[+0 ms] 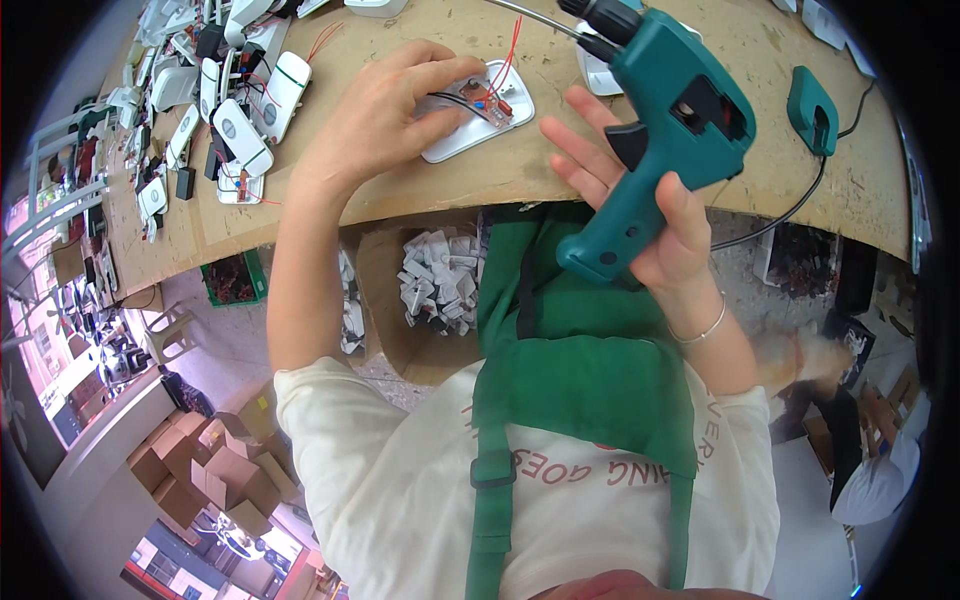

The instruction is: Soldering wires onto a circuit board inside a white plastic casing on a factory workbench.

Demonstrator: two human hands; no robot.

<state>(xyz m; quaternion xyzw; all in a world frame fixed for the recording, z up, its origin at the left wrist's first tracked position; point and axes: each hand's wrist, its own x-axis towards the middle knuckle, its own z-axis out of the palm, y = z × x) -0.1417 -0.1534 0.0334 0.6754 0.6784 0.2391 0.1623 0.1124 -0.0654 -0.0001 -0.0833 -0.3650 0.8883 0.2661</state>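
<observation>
Left hand: fingers are pressing down on a white plastic casing lying open on the workbench.
Casing: it is holding a small circuit board with red wires.
Right hand: it is gripping a teal power screwdriver, fingers partly spread, just right of the casing.
Cardboard box: sitting under the bench edge, it is holding what are probably white plastic parts.
Bench, left end: more white casings are lying in a heap.
</observation>
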